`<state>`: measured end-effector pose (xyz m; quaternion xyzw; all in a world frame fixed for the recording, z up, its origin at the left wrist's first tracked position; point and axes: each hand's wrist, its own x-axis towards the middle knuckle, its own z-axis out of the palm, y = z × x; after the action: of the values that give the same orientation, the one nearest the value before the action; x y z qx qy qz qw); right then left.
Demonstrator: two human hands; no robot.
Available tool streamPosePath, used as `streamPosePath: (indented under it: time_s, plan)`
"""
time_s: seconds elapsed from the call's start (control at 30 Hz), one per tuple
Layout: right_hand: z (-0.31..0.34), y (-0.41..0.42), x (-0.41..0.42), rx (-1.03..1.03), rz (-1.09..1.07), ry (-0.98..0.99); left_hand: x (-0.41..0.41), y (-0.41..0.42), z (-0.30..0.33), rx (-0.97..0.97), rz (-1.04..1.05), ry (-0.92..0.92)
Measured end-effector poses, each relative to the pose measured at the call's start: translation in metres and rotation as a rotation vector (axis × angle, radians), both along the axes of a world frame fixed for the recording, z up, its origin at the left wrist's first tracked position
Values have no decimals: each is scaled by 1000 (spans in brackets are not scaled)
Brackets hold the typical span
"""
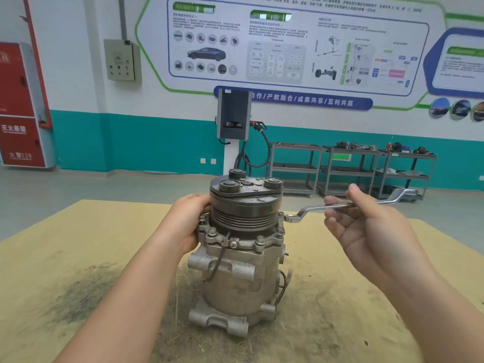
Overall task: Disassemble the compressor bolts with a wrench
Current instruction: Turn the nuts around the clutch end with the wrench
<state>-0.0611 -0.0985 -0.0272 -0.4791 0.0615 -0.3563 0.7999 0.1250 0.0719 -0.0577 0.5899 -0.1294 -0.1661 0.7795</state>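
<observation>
Table (78, 244); wrench (340, 205) ring bolt-hidden

A grey metal compressor (237, 265) is standing upright on a table, its dark pulley on top. Flange bolts (212, 231) are ringing its upper rim. A silver offset wrench (340, 205) is sitting on the right-side bolt.

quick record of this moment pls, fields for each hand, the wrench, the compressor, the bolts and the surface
left hand: grips the left side of the compressor, steadying it
right hand: holds the wrench shaft between thumb and fingers
wrench: offset ring type, near ring end seated at a flange bolt on the right side
compressor: upright, pulley end on top
flange bolts: several visible around the flange, seated
board: tan, with a dark smudge at front left
</observation>
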Motion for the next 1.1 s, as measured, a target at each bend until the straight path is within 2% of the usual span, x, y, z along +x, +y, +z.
streamPosePath:
  time_s: [0.1,0.37,0.5,0.57,0.63,0.7,0.87,0.93,0.97,1.0,1.1]
  plan:
    - [-7,-3,5,-8,-1,-54,-1,1,2,15,-25,9]
    - [-18,-3,16,-7,72,-48,-7,2,4,9,-24,43]
    - [-31,0,20,-102,-25,-161,-10,-1,4,-10,-10,39]
    - [-44,8,21,-262,-171,-337,-11,-1,3,-9,-1,41]
    - [-57,14,20,-575,-275,-562,-11,-2,3,-14,-2,47]
    - [-66,17,19,-895,-297,-688,-10,-1,3,-24,-3,52]
    - [-62,26,7,-1389,-502,-555,-12,-2,3,-47,-17,70]
    - [-54,30,4,-1481,-544,-540,-13,-1,3,-54,-28,66]
    - [-51,32,3,-1437,-535,-543,-14,-1,3,-56,-33,64]
    - [-47,34,2,-1308,-500,-545,-14,-1,3,-55,-38,63]
    - [-31,33,-1,-655,-353,-461,-13,2,4,-30,-49,50]
